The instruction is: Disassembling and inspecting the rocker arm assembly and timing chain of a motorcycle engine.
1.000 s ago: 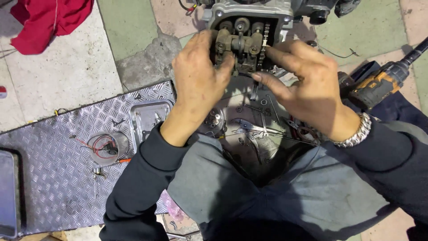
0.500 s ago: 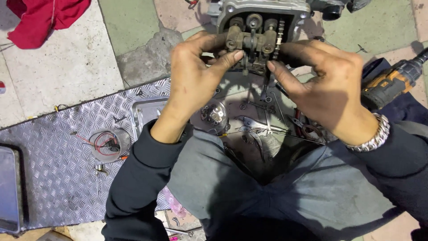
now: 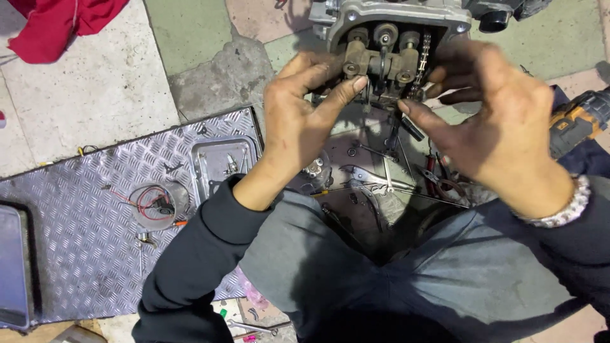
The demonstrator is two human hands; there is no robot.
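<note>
Where the grey engine head (image 3: 397,25) opens, both hands (image 3: 298,121) on its rocker assembly (image 3: 380,60).

a repair workshop floor: an opened engine (image 3: 394,44), pliers (image 3: 365,174), a cordless drill (image 3: 575,124), and a checker-plate sheet (image 3: 76,254) on patched concrete.

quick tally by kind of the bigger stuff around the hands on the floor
engine head: 1
hands, left hand and right hand: 2
pliers: 1
cordless drill: 1
red cloth: 1
checker plate: 1
small metal tray: 1
total: 8
</note>
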